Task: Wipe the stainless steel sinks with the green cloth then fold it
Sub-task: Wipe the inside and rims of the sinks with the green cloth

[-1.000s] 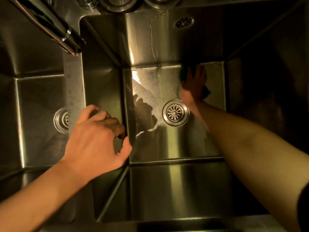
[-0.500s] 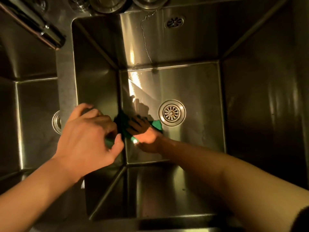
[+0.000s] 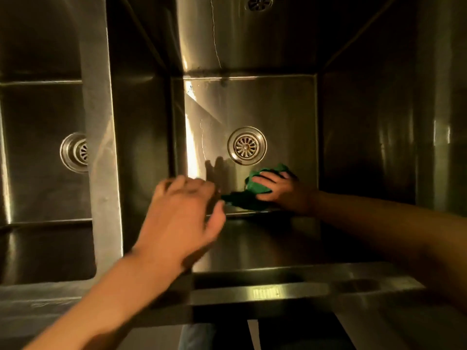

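The green cloth [image 3: 255, 189] lies bunched on the floor of the right steel sink [image 3: 275, 107], near its front edge and just below the round drain [image 3: 247, 145]. My right hand [image 3: 280, 192] presses down on the cloth with its fingers spread over it. My left hand [image 3: 177, 215] hovers above the sink's front left part with its fingers loosely curled, holding nothing; motion blurs it. The left sink [image 3: 38, 160] sits beyond a steel divider [image 3: 101, 147].
The left sink has its own drain [image 3: 74, 152]. An overflow grille [image 3: 260, 2] sits high on the right sink's back wall. The steel front rim [image 3: 290, 291] runs along the bottom, with my trouser leg below it.
My right hand swept the cloth from the sink's far side to the left front, then right along the front edge. My left hand came off the divider and moved right. The view tilted down.
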